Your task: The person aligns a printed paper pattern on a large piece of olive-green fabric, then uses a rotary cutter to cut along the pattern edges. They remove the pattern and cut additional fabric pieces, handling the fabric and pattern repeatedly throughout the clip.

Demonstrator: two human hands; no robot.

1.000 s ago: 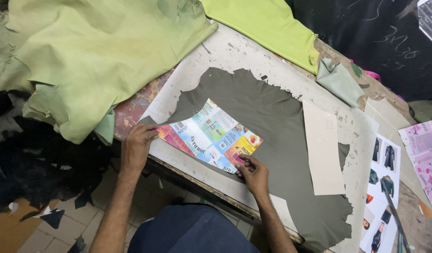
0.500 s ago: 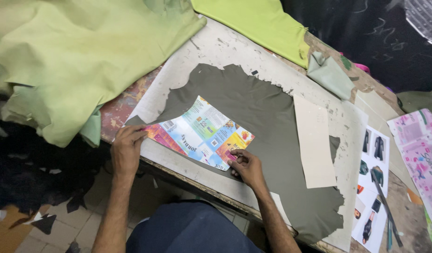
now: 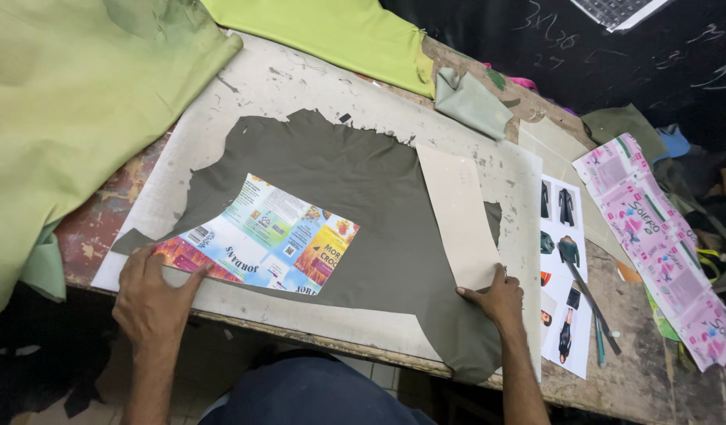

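Observation:
A dark olive-grey hide (image 3: 355,181) lies spread flat on the worn worktable (image 3: 284,79). On its near-left part rests a colourful printed cardboard pattern (image 3: 264,236). My left hand (image 3: 152,295) presses flat on that pattern's near-left corner at the table's front edge. A plain beige card pattern (image 3: 460,212) lies on the hide's right side. My right hand (image 3: 497,297) touches the beige card's near end, fingers on its lower edge; a firm grip is not visible.
Light green leather (image 3: 79,102) is heaped at the left, and yellow-green leather (image 3: 331,31) lies at the back. A sheet with printed garment pictures (image 3: 564,260), a dark pen-like tool (image 3: 595,303) and a pink printed carton strip (image 3: 654,236) lie at the right.
My right hand left the colourful pattern's right corner and moved right to the beige card's near end. The left hand stays on the pattern.

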